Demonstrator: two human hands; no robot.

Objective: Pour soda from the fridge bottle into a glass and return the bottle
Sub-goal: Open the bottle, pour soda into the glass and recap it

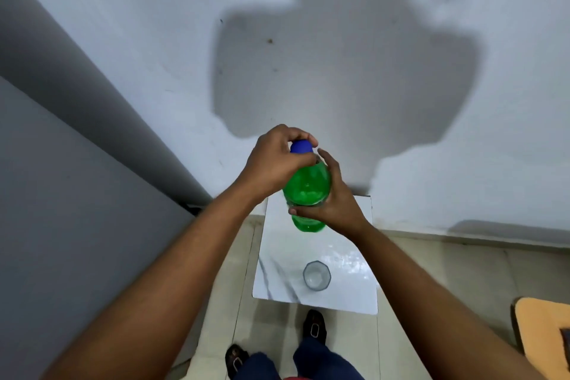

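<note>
**Cap in hand, glass waiting below**

Standing over a small white marble-look bench (345, 262) set against a pale wall (339, 55), a person holds a green soda bottle (307, 191) in the air above the bench's far end, roughly upright with its top leaning toward the wall. To the left runs a grey fridge side (61, 179); an orange mat (543, 330) lies on the floor at the near right.

The right hand (334, 197) wraps the bottle's shoulder from the right, fingers pressed around the plastic and thumb across the near side. The left hand (277, 160) comes in from the left, its grip pinching the blue cap (301, 146) between thumb and fingers. By the look of it the step in hand is working the cap, though whether it is coming off or going on cannot be told from here.

An empty-looking clear glass (316, 275) stands on the near half of the bench, well apart from the bottle and nearer the person's shoes.

The risks, as a judgement: a bottle carried from the fridge may fizz over when the seal breaks, wetting the hands and the bench; a squeeze from the right hand on soft plastic would push soda out once the cap is free; and a hurried pour could foam over the rim.
</note>
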